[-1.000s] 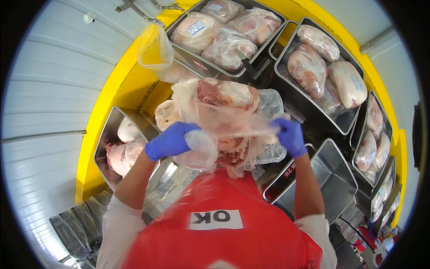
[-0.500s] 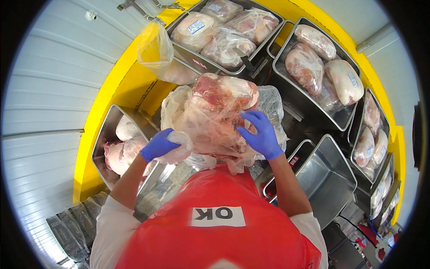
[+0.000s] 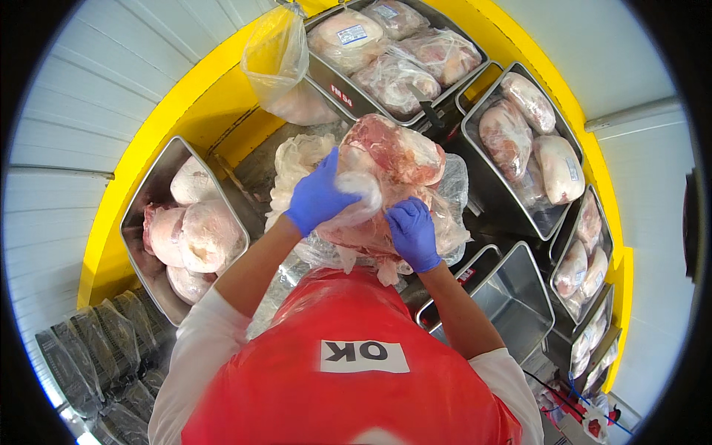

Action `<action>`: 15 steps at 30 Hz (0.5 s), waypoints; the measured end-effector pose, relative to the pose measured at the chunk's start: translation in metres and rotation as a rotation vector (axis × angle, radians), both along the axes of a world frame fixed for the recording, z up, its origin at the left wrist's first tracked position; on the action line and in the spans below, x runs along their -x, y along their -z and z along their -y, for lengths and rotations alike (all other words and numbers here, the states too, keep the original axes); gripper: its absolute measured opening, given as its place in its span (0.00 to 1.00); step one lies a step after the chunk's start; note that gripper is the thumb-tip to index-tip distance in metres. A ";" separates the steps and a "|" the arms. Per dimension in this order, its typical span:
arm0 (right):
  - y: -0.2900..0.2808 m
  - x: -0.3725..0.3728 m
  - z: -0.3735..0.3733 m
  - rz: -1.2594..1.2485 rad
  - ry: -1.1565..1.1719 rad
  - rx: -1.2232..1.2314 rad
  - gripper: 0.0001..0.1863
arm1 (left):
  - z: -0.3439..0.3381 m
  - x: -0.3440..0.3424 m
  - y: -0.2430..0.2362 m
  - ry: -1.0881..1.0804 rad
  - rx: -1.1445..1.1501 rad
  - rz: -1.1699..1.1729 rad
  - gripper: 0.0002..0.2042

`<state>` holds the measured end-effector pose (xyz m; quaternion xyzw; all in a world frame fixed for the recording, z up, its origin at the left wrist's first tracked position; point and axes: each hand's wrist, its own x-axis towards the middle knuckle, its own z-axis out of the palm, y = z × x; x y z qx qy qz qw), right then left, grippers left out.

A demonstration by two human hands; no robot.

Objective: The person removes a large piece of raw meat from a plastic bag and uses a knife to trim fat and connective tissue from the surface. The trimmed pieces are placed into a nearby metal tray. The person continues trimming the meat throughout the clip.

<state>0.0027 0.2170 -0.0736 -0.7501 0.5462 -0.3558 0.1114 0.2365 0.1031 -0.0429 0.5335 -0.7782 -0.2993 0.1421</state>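
I am clamping the left hand on a plastic roll; right hand fingers are resting together against film-draped meat.

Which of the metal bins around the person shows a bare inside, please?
The metal bin beside the person's right forearm: its bare walls and floor show, whereas the other bins visibly hold pieces of meat.
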 end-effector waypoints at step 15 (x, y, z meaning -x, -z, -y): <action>0.013 -0.031 -0.007 0.163 0.001 -0.014 0.17 | 0.005 0.025 -0.007 0.168 0.114 0.185 0.20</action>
